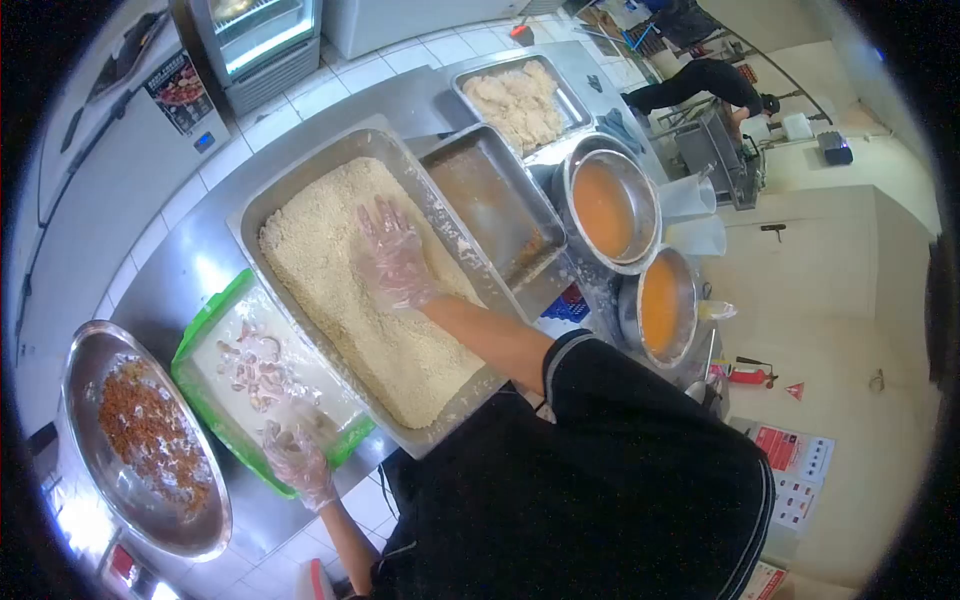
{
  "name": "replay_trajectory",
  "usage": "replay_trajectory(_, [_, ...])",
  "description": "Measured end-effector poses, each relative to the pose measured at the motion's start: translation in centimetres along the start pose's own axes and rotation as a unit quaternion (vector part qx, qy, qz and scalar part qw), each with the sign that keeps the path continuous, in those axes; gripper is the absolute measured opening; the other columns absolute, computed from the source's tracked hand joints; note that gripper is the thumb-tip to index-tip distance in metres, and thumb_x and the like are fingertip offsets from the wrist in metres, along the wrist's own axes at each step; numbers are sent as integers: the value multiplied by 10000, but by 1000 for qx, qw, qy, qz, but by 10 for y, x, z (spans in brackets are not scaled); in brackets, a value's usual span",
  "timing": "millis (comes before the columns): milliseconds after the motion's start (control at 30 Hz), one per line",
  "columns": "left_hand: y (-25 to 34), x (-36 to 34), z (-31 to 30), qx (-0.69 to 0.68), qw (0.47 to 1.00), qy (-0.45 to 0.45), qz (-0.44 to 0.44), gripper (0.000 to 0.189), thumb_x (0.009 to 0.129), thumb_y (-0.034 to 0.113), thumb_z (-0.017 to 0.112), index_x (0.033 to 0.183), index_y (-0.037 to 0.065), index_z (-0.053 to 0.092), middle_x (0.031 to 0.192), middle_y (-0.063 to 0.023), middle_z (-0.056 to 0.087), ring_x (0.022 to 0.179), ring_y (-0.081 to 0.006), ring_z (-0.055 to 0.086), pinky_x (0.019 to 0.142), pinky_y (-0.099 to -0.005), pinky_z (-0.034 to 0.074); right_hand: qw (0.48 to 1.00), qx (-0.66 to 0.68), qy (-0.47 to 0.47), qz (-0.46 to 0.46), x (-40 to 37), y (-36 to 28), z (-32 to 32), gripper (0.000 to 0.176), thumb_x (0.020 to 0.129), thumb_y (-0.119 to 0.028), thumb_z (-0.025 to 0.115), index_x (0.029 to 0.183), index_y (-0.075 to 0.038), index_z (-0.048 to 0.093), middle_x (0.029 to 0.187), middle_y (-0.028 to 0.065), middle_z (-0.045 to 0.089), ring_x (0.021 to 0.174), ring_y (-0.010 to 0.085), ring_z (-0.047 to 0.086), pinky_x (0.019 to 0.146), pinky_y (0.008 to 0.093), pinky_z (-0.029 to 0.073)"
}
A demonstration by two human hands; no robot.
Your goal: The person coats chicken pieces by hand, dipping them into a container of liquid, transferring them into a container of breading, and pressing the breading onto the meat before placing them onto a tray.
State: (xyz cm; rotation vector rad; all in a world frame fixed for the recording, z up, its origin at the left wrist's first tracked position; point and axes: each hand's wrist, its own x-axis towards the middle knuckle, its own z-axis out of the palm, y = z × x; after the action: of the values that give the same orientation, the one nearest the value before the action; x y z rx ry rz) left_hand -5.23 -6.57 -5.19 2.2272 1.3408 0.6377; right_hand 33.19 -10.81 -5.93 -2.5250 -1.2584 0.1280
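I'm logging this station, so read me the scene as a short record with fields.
Right hand: gloved, spread on pale crumbs
Left hand: gloved, at the green tray; grip unclear
Crumbs in: large tray
Green tray holds: pale pieces
Oval bowl: brown bits
Round bowls: orange liquid
Far tray: coated pieces
Background: person bending

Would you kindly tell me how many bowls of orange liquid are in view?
2: the upper bowl, left of the pale plastic containers, and the lower bowl, just above the black sleeve in the picture. Others could be hidden behind the person's body.
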Motion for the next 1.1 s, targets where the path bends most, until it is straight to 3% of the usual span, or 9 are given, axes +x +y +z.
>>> replay_trajectory(233, [5, 0, 3, -19, 1000, -4, 0, 507, 910, 220, 728, 1348, 24, 564, 1197, -183, 667, 890, -292, 693, 774, -396, 555, 971, -80, -225, -26, -45, 44, 25, 901, 922, -376, 645, 1595, -5, 174, 1644, 281, 175, 1540, 450, 118, 1214, 603, 160])
replay_trajectory(333, [6, -1, 3, -29, 1000, 9, 4, 487, 912, 224, 725, 1332, 24, 578, 1195, -184, 666, 873, -286, 691, 754, -400, 552, 991, -34, -124, -22, -61, 40, 22, 915, 906, -371, 666, 1587, 2, 182, 1635, 282, 206, 1541, 449, 115, 1205, 616, 169])
replay_trajectory(467, [-6, -4, 8, 20, 995, 55, 82, 469, 913, 219, 724, 1315, 18, 591, 1197, -184, 666, 856, -283, 693, 735, -403, 549, 989, -18, -143, 17, -60, 24, -5, 889, 919, -382, 647, 1580, 6, 198, 1610, 279, 261, 1520, 454, 173, 1195, 626, 183])
replay_trajectory(567, [2, -5, 4, -26, 999, 20, 18, 466, 916, 223, 720, 1314, 19, 591, 1201, -181, 667, 852, -287, 695, 743, -405, 549, 983, -9, -176, 46, -58, 17, -3, 888, 920, -399, 645, 1578, 6, 206, 1568, 280, 328, 1479, 451, 264, 1185, 630, 198])
replay_trajectory(633, [-4, -4, 7, 1, 998, 39, 53, 462, 921, 231, 713, 1314, 20, 593, 1197, -178, 671, 851, -288, 698, 746, -406, 551, 980, 7, -190, 59, -56, 18, -4, 878, 916, -412, 648, 1567, 10, 237, 1523, 285, 393, 1441, 440, 335, 1180, 617, 218])
replay_trajectory(733, [-4, -3, 12, 8, 998, 38, 58, 435, 926, 239, 704, 1292, 24, 608, 1181, -174, 680, 864, -289, 698, 756, -414, 552, 968, -70, -236, 41, -41, 17, -14, 859, 876, -486, 678, 1512, 6, 375, 1467, 271, 469, 1393, 450, 397, 1165, 593, 259])
replay_trajectory(900, [-9, -4, 8, 39, 987, 82, 136, 339, 899, 212, 708, 1173, 21, 654, 1129, -162, 696, 887, -293, 684, 794, -425, 550, 935, -168, -302, -81, -20, 46, 8, 709, 731, -577, 771, 1170, -24, 706, 1208, 208, 674, 1197, 393, 601, 1009, 542, 458])
replay_trajectory(967, [6, -3, -2, 47, 993, 49, 91, 349, 870, 184, 723, 1170, 24, 646, 1119, -163, 689, 873, -296, 684, 788, -420, 551, 945, -181, -247, -117, -16, 60, 28, 627, 714, -556, 782, 1057, -32, 741, 1065, 182, 720, 1083, 345, 666, 913, 509, 512])
replay_trajectory(1100, [12, 1, -3, -9, 998, 28, 47, 362, 847, 157, 727, 1178, 44, 635, 1107, -170, 681, 914, -328, 677, 800, -443, 548, 911, -199, -314, -178, 6, 69, 20, 461, 795, -459, 746, 1051, -76, 745, 1039, 200, 714, 1029, 338, 680, 842, 482, 525])
